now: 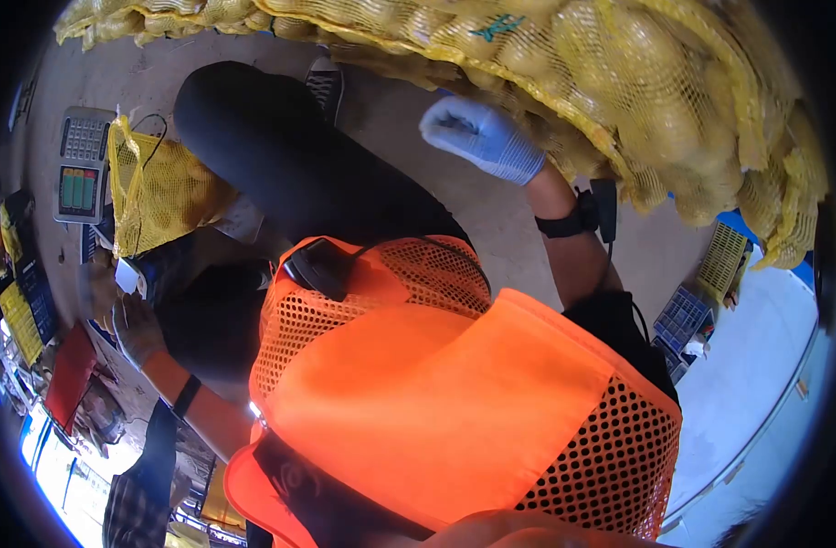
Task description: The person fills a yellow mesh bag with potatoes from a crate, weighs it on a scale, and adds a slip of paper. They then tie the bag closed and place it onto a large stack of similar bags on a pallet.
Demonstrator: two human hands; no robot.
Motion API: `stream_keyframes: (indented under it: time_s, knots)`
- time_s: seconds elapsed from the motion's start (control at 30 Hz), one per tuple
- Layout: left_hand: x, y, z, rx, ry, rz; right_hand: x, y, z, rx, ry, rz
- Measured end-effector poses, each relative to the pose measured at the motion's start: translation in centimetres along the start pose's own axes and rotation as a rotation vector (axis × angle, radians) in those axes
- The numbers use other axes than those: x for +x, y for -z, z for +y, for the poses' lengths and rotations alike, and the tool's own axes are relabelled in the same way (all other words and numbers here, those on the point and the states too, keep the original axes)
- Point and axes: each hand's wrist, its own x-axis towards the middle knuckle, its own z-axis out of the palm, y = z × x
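Observation:
My right hand, in a white-blue knitted glove, is raised beside the stacked yellow net sacks of potatoes. Its fingers are curled in; whether anything is inside them is hidden. On the left, my left hand in a greyish glove has its fingers extended, near a dark, partly hidden object. Just above that hand, an upright yellow net sack with round contents stands beside a scale display with a keypad and a lit green screen.
My bent leg in dark trousers lies between the small sack and the big stack. A blue crate and a yellow crate are at the right. A red panel is at the lower left.

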Motion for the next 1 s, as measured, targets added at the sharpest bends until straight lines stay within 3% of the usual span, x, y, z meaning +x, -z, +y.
stream_keyframes:
  time_s: [0.03,0.1,0.2,0.23,0.27,0.33,0.37,0.4,0.47,0.5,0.6,0.63,0.7,0.77,0.8,0.93,1.0]
  knots:
    - [0.5,0.4,0.1,0.007,0.011,-0.011,-1.8,0.5,3.6,-0.157,-0.171,0.093]
    - [1.0,-0.1,0.3,-0.187,0.122,0.121,-4.9,-0.5,14.7,-0.443,-0.383,0.086]
    - [-3.6,-21.1,-13.0,0.596,-0.219,0.582,-7.2,-3.2,24.5,-0.528,-0.449,0.14]
    - [-3.8,-21.8,-13.3,0.607,-0.224,0.6,-7.0,-4.4,27.9,-0.552,-0.573,0.275]
    - [-4.2,-20.9,-12.7,0.61,-0.253,0.604,-6.3,-5.1,28.7,-0.57,-0.698,0.407]
    - [-4.8,-17.4,-10.7,0.678,-0.208,0.412,-4.1,-5.2,29.3,-0.591,-0.728,0.388]
    - [-5.6,-16.8,-10.3,0.682,-0.241,0.419,-2.7,-5.0,28.9,-0.626,-0.779,0.384]
    - [-6.4,-16.4,-9.9,0.645,-0.238,0.422,-1.7,-5.0,28.5,-0.616,-0.751,0.376]
    - [-8.2,-16.4,-8.9,0.571,-0.232,0.431,0.1,-5.3,27.8,-0.913,-0.465,0.351]
    - [-9.5,-17.9,-9.6,0.707,-0.28,0.474,1.4,-5.5,28.2,-0.902,-0.432,0.344]
    - [-12.8,-18.5,-10.9,0.727,-0.302,0.368,4.8,-5.7,32.0,-0.935,-0.531,0.326]
    - [-13.4,-18.8,-11.3,0.719,-0.295,0.441,5.9,-5.5,33.9,-0.92,-0.521,0.268]
    - [-13.8,-19.9,-11.9,0.7,-0.304,0.549,5.7,-4.7,30.2,-0.827,-0.494,0.254]
    - [-14.0,-22.1,-13.4,0.7,-0.328,0.609,6.8,-7.0,40.1,-0.788,-0.249,0.495]
    - [-14.0,-23.1,-14.2,0.712,-0.333,0.64,7.2,-7.7,43.6,-0.956,-0.108,0.603]
    - [-12.9,-26.4,-16.8,0.914,-0.292,0.537,3.6,-8.3,36.8,-0.916,-0.505,0.252]
    - [-11.8,-26.1,-17.4,0.951,-0.279,0.502,1.9,-7.5,29.5,-0.855,-0.753,0.114]
